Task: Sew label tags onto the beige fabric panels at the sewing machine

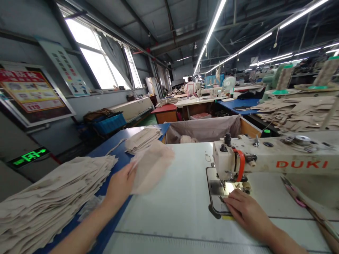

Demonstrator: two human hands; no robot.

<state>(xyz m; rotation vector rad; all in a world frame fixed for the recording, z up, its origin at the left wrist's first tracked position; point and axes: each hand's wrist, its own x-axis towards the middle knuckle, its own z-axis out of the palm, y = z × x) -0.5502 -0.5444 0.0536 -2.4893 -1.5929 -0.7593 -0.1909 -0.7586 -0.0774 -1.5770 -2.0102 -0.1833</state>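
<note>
My left hand (120, 183) is closed on a beige fabric piece (150, 165), which it holds up over the left side of the white sewing table (172, 204); the piece is blurred by motion. Just left of that hand lies a big stack of beige cut pieces (50, 197). My right hand (242, 208) lies on the metal plate (214, 192) under the needle of the white sewing machine (278, 157). Its fingers are curled and pressed together near the presser foot. Whether they hold anything is hidden.
A smaller pile of beige pieces (143, 138) sits on the blue side table (111, 144). A cloth-lined bin (203, 128) stands behind the sewing table. Another heap of cut pieces (293, 113) lies at the right. Further work tables and machines fill the hall behind.
</note>
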